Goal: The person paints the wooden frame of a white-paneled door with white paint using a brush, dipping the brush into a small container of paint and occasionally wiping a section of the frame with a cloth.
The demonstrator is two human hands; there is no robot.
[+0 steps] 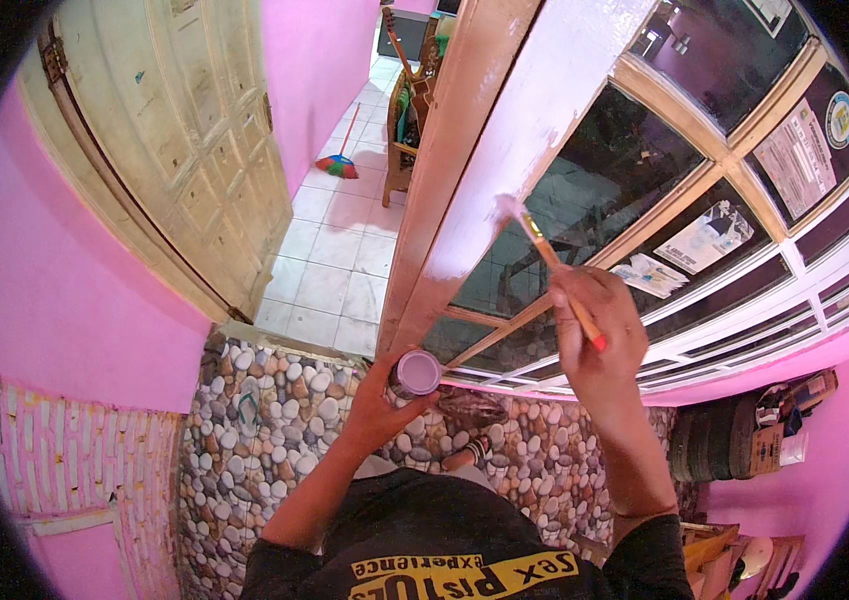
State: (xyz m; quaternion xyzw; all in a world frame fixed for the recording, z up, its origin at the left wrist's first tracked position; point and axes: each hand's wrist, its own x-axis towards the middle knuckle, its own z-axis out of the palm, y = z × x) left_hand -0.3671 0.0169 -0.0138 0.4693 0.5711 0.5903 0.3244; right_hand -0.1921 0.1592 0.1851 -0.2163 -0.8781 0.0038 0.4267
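Observation:
In my right hand (599,330) is a paintbrush (541,243) with a wooden, red-tipped handle, its fingers closed round it. The bristles touch a window frame post (504,150), coated in pale lilac over its upper stretch and bare brown wood lower down. My left hand (384,392) wraps round a small round can (418,372) of lilac paint, held upright below the post. Glass panes (604,150) in brown wooden bars lie just right of the brush; the bars farther right are white.
A worn wooden door (184,130) stands open at the left, with white floor tiles (334,270) beyond. A broom (339,165) and a guitar (422,90) on a chair are inside. Pebble-patterned flooring (264,440) lies underfoot. Stacked tyres (714,440) and boxes stand at the right.

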